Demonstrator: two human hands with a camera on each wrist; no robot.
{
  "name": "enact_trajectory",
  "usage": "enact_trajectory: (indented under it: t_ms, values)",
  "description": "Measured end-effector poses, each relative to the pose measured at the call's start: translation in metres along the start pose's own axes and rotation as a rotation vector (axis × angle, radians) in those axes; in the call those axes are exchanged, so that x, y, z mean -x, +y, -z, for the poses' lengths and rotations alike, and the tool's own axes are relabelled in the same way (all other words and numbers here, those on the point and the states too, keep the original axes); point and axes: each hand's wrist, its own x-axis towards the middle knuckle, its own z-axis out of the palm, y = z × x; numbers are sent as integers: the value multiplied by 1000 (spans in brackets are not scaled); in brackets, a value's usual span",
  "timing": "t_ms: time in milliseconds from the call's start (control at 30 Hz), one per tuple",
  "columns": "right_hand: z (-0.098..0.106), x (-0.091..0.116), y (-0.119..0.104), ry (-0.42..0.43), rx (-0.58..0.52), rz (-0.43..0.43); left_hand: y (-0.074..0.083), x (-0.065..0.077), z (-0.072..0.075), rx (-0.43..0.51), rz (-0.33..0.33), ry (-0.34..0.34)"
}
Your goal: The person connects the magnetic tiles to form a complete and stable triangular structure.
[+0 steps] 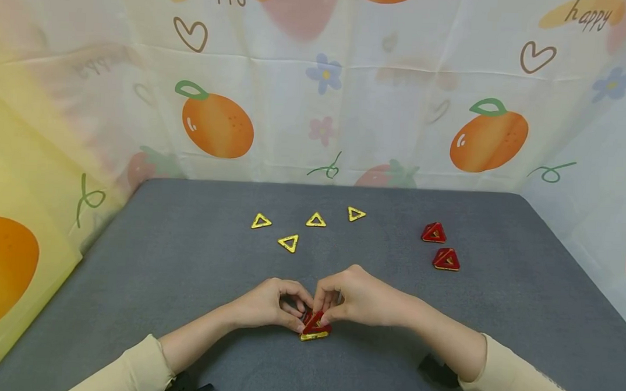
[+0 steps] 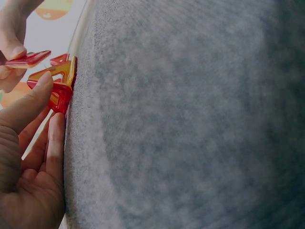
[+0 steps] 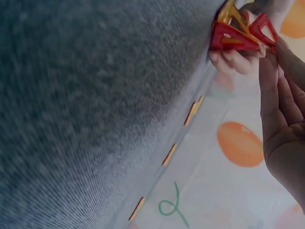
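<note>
Left side first: a cream sleeve (image 1: 122, 368) ran up from the lower left of the frame to the left hand (image 1: 268, 304), which had a light grip on a partly built triangle pyramid (image 2: 61, 86) at lower centre, thumb pressed on one panel and fingertips down low near the base. IMO that hand mattered most: steady the thing on the grey table (image 1: 185, 231) but don't squeeze, or the panels could pop apart. That hand lay low, its wrist not far above the tabletop. Four loose yellow triangles (image 1: 261, 225) sat scattered around the middle of the frame, beyond the fingers. Right by the pyramid, a red triangle (image 2: 31, 59) was caught in a thumb-and-finger pinch by the right hand (image 1: 361, 297), fingers closed down to about the panel's thickness. From the left wrist view it looked just apart from the pyramid, so I'd say it wasn't attached yet. Best approach, I figured: match the edges first, then ease it in rather than shove. The right hand arched higher than the left, knuckles up, fingertips angled down, forearm slanting away to the lower right. Over at right of centre, two red pyramids (image 1: 439, 260) sat near each other, well apart from the hands and handy for comparing shape.
</note>
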Motion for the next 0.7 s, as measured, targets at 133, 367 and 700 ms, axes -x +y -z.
enact_trajectory:
  t_ms: [133, 367, 700]
  values:
    - [-5, -1, 1, -6, -8, -12, -1, 0, 0, -3, -8, 0]
    - [-12, -1, 5, -18, 8, -39, -2, -1, -1, 10, -17, -5]
    - [-15, -4, 6, 9, 33, -46, -1, 0, -1, 18, -28, -2]
